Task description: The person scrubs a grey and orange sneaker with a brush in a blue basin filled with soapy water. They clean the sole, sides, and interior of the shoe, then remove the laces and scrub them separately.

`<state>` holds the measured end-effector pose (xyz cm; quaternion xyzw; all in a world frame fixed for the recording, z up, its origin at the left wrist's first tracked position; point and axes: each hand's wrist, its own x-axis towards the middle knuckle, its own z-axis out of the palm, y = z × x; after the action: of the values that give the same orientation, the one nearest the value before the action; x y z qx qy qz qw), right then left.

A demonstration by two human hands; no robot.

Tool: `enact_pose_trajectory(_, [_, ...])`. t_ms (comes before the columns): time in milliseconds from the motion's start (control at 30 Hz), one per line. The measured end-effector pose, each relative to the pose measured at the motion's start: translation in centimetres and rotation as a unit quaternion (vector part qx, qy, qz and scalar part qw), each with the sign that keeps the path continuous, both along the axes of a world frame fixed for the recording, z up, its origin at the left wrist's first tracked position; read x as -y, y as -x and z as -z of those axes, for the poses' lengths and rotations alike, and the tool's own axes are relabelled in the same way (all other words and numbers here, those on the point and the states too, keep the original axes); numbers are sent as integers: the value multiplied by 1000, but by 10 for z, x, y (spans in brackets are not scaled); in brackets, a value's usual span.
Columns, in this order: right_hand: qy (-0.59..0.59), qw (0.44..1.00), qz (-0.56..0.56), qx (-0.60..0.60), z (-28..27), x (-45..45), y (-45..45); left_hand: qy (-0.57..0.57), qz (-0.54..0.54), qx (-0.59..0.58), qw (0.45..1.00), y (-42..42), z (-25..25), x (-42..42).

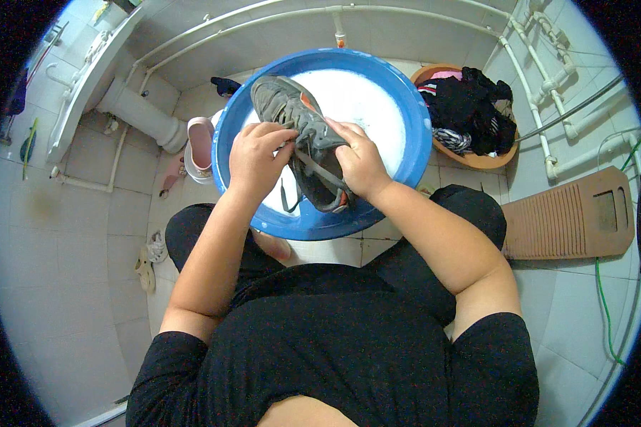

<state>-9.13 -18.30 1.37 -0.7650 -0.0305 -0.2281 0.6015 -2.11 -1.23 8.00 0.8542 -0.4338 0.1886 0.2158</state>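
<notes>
A dark grey lace-up sneaker (278, 101) with orange accents is held up over a large blue plastic basin (416, 107). White suds (366, 99) cover much of the basin's inside. My right hand (360, 157) grips the shoe's side near the ankle opening, thumb on top. At the lacing, the fingers of my left hand (262, 155) pinch what looks like a shoelace; the exact hold is partly hidden by the fingers. The toe points away to the upper left, and the heel is nearest me. One loose lace end (287, 197) dangles against the basin's inside.
An orange-brown tub (499, 160) of dark clothes (464, 112) stands right of the basin. A brown washboard (561, 219) leans at right. Pink and white footwear (199, 141) lies left, below a washbasin (85, 85). White pipes (539, 107) line the walls.
</notes>
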Motion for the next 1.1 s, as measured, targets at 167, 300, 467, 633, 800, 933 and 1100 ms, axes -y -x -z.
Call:
enact_pose_trajectory(167, [16,1000,5,2,-2,-4,0,134,-180,-78,971,-30,17,-28])
enact_pose_trajectory(300, [11,1000,13,-4,-2,-3,-2,-1,-234,-130,963,-41,29,-42])
enact_pose_trajectory(467, [10,1000,15,-8,0,-2,-2,14,-41,48,998,-4,4,-3])
enact_pose_trajectory(633, [23,1000,6,-11,-2,-2,1,4,-52,-10,999,-8,10,1])
enact_pose_trajectory(800, [10,1000,13,-5,0,-4,-2,74,-236,29,968,-45,12,-43])
enact_pose_trajectory(933, [-3,998,-1,-58,-3,-1,-1,-5,-237,-58,970,-41,12,-51])
enact_pose_trajectory(1100, [12,1000,9,-16,1,-2,-3,-18,-47,13,999,-7,6,-7])
